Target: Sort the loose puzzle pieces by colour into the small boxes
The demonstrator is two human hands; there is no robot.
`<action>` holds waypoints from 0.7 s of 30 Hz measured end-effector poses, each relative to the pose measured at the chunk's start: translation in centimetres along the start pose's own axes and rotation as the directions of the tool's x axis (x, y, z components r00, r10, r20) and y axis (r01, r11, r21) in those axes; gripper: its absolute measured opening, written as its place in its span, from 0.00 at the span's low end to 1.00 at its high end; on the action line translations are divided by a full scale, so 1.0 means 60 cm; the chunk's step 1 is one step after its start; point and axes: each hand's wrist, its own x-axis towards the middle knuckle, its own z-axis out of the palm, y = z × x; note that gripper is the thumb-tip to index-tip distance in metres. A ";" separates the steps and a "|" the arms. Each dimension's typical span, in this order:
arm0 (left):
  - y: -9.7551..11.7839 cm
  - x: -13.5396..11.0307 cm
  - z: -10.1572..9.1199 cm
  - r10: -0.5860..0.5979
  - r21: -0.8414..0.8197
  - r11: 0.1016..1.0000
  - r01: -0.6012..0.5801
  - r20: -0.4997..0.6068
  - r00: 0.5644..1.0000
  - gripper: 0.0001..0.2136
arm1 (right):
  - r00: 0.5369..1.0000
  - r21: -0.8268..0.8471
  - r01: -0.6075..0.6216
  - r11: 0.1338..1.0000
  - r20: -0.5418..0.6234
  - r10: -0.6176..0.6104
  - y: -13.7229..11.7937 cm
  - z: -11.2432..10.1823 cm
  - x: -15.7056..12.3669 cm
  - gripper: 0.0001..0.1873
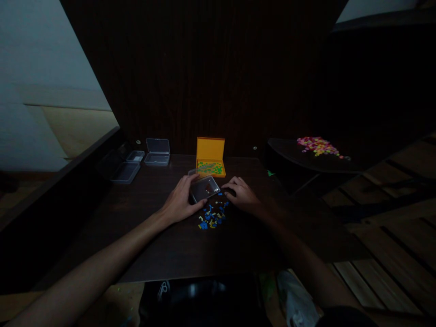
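Note:
My left hand (182,200) grips a clear plastic box (200,193) from its left side, thumb along the near edge and fingers on the far edge. The box is tilted, and a few tiny pieces lie in its right part. Just off its right corner is my right hand (241,194), thumb and index finger slightly apart; no held thing shows between them. Small blue, yellow and whitish plastic pieces (213,215) lie scattered on the dark table below the box. One blue piece (220,194) lies close to my right fingertips.
Behind the clear box stands an opened yellow case (210,147) with green pieces (214,168) in it. Several clear plastic boxes (157,159) sit at the back left. Pink and yellow bits (318,146) are heaped on a side shelf (286,152) at the right.

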 end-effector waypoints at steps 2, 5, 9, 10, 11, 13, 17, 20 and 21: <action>0.000 0.001 -0.001 -0.011 0.013 1.000 0.011 -0.016 1.000 0.32 | 1.000 0.003 0.016 1.000 0.025 -0.016 -0.001 0.003 0.000 0.11; 0.000 0.002 0.000 -0.018 0.019 1.000 0.018 -0.030 0.999 0.32 | 0.999 0.004 0.034 0.999 0.021 -0.034 -0.001 0.006 0.000 0.08; 0.000 0.002 0.000 -0.011 0.019 1.000 0.011 -0.026 1.000 0.32 | 0.999 -0.004 0.042 0.999 0.015 -0.042 0.003 0.008 0.000 0.06; 0.000 0.002 0.000 -0.012 0.021 1.000 0.012 -0.026 1.000 0.32 | 0.999 -0.008 0.044 0.999 0.014 -0.044 0.004 0.008 0.000 0.05; 0.000 0.001 0.000 -0.013 0.024 1.000 0.013 -0.028 1.000 0.32 | 0.999 -0.013 0.047 0.999 0.013 -0.047 0.004 0.008 0.000 0.05; 0.000 0.001 0.000 -0.012 0.025 1.000 0.013 -0.030 0.999 0.32 | 0.998 -0.019 0.054 0.998 0.016 -0.053 0.004 0.007 0.001 0.04; -0.001 0.001 0.000 -0.013 0.018 1.000 0.013 -0.022 1.000 0.32 | 0.998 -0.008 0.057 0.998 0.002 -0.057 0.002 0.004 0.001 0.04; 0.000 0.001 0.000 -0.011 0.010 1.000 0.011 -0.010 1.000 0.32 | 0.997 0.045 0.065 0.997 -0.048 -0.063 -0.002 -0.002 0.003 0.06; 0.000 0.001 0.000 -0.008 0.008 1.000 0.008 -0.003 1.000 0.32 | 0.995 0.068 0.068 0.995 -0.071 -0.063 -0.004 -0.004 0.003 0.06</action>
